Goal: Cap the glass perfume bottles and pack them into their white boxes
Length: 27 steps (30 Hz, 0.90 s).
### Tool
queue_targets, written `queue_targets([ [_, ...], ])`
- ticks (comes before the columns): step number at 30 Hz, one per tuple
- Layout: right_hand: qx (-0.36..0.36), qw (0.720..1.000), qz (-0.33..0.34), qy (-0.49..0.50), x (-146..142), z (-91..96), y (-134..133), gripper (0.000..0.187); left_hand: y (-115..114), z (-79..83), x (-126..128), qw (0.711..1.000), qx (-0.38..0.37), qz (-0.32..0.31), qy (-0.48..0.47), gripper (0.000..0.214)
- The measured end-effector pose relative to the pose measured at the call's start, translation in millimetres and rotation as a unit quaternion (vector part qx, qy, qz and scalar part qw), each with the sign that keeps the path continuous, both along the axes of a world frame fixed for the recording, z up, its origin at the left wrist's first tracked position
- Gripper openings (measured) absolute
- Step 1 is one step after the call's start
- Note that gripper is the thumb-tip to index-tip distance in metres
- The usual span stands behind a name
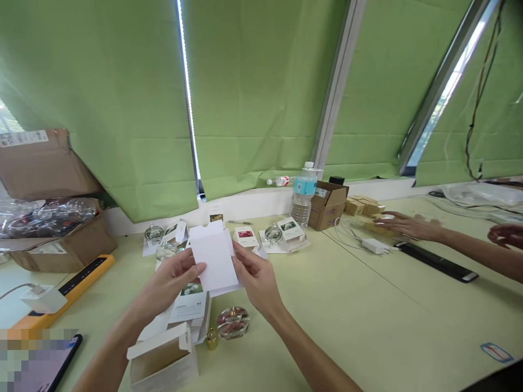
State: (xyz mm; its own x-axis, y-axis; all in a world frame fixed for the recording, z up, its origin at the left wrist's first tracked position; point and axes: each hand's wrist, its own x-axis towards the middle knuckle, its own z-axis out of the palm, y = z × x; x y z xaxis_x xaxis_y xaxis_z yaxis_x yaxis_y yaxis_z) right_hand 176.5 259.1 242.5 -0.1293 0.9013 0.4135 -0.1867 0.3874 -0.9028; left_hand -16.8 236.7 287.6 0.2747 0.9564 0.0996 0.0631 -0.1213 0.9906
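Both my hands hold a folded white card upright above the table. My left hand pinches its left edge with the thumb on the front. My right hand grips the right edge, with some fingers hidden behind. Below the card stands a glass perfume bottle, with a small gold cap beside it. An opened white box lies at the near edge, its flap up. Another white box with a flower picture sits partly under my left hand.
More bottles and boxes, such as a red-flower box, line the back. A water bottle and a brown carton stand behind. At left are a carton of wrapped items, an orange power strip and a phone. Another person's hand reaches in at right.
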Motion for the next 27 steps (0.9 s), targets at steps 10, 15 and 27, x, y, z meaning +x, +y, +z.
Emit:
queue_targets([
  [10,-0.027,0.999,0.011,0.025,6.7,-3.8,6.3,0.043,-4.3,-1.7,5.8,1.000,-0.008,0.006,0.027,0.044],
  [15,-0.026,0.999,0.029,0.026,5.8,-2.2,3.9,0.042,-7.4,1.4,6.3,0.999,-0.014,0.016,0.033,0.043],
  [27,-0.047,0.998,0.024,0.020,8.0,1.7,1.8,0.044,-7.4,-3.7,4.0,0.999,-0.023,0.000,0.039,0.043],
])
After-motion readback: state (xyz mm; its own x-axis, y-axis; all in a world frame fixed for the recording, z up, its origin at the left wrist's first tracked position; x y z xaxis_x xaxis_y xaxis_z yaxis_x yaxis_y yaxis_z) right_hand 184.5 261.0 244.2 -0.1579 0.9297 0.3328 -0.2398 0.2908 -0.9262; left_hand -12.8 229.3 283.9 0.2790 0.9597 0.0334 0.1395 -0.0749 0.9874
